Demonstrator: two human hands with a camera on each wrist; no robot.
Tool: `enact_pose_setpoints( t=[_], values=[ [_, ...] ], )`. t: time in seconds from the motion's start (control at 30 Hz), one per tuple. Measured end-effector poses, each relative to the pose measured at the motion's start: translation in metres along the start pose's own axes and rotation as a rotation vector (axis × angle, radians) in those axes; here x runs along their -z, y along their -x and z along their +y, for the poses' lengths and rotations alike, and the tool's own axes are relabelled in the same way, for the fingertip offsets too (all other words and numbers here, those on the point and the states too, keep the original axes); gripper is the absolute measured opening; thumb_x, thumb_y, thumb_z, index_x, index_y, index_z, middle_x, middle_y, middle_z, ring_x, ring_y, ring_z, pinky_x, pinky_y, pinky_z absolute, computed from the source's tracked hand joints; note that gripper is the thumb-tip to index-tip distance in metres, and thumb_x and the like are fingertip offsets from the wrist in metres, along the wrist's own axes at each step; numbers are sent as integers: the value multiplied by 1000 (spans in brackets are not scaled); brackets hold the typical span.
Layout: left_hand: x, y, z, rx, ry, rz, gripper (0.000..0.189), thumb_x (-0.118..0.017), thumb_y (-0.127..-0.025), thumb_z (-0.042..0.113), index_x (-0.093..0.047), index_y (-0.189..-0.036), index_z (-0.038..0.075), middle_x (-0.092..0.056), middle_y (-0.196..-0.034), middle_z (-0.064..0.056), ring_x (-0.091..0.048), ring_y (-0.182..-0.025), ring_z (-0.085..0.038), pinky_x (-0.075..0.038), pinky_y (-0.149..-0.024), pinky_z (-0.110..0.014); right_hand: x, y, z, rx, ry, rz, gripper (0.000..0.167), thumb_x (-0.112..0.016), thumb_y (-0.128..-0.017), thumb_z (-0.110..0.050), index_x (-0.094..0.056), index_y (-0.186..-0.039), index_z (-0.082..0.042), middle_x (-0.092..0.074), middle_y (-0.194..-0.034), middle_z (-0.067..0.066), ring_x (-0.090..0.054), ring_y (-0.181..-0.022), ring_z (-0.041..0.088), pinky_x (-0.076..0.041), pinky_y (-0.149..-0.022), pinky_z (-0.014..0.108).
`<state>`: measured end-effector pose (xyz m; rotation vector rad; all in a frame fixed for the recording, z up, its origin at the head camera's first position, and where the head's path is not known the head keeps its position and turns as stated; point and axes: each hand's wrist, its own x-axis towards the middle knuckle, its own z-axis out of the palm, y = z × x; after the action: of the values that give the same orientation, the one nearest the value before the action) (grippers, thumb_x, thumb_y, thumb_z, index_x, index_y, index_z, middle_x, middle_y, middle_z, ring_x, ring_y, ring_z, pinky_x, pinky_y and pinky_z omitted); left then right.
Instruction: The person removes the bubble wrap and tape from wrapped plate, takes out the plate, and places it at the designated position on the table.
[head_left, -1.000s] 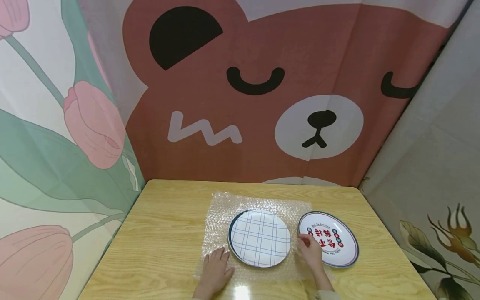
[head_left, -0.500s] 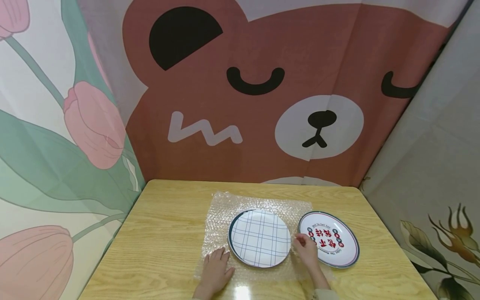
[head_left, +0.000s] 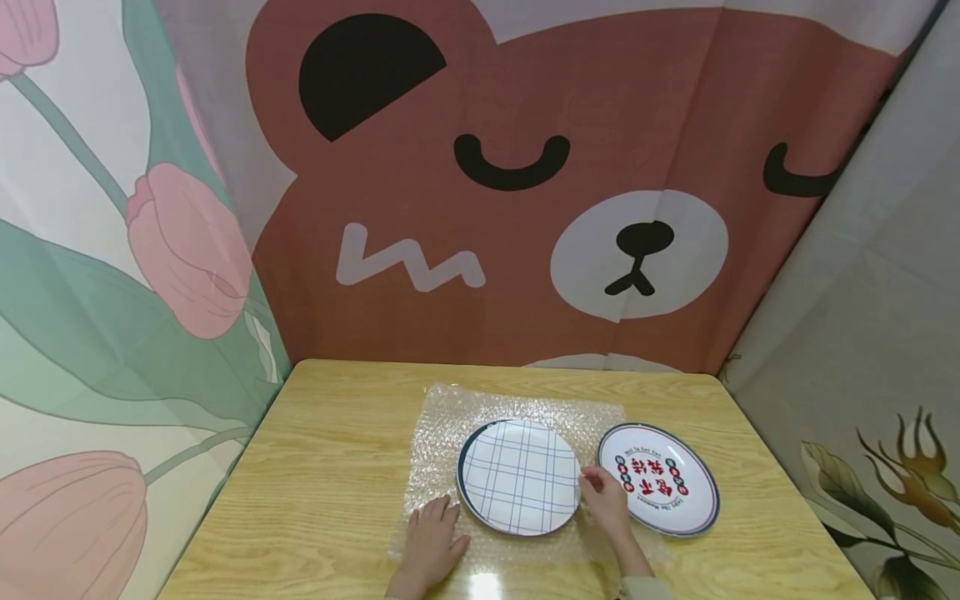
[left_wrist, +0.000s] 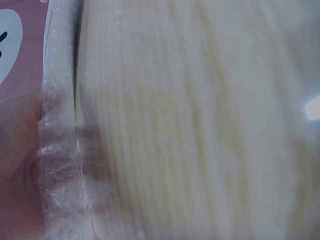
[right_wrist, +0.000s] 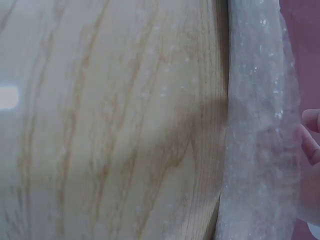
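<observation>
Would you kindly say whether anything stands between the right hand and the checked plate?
Nothing visible does; the right hand is right beside the checked plate, with the lettered plate on its other side.

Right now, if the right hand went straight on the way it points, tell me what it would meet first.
The right hand would likely meet the grid-patterned plate first, at its right edge; from the head view I cannot tell whether the two touch.
</observation>
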<state>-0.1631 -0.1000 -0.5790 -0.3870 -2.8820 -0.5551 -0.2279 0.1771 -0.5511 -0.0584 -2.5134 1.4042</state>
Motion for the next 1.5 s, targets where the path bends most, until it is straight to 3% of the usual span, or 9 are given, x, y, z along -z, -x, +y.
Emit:
enact_pose_setpoints(
  t=[0.5,0.9,1.13,1.5],
  values=[
    [1,1,0,0,0,-2,45,-61,-79,32,-57,-111,0,-50,-118,-18,-43,-111,-34,-32,-87,-59,-4,-1,1,-38,14,-18,16,-58,-80,-2,-61,-92,9,-61,-81,13,-56,-69,19,-46,-61,26],
    [1,0,0,-20,8,33,44,-62,-78,30,-58,-110,0,-50,-116,-19,-43,-110,-35,-33,-86,-59,-8,0,3,-65,25,-61,22,-62,-78,-3,-59,-96,9,-59,-86,16,-56,-71,22,-46,-61,28],
    [1,1,0,-26,5,38,44,-62,-78,31,-58,-110,0,-50,-116,-19,-44,-110,-35,-33,-86,-59,-15,1,10,19,29,-95,31,-67,-72,0,-56,-99,12,-59,-82,15,-54,-69,20,-46,-61,26],
    [2,1,0,-22,-13,31,46,-63,-77,34,-58,-110,2,-50,-116,-17,-44,-110,-34,-33,-86,-59,-19,2,15,47,60,-112,32,-68,-72,-2,-55,-99,9,-60,-86,17,-56,-75,25,-46,-65,31]
  ],
)
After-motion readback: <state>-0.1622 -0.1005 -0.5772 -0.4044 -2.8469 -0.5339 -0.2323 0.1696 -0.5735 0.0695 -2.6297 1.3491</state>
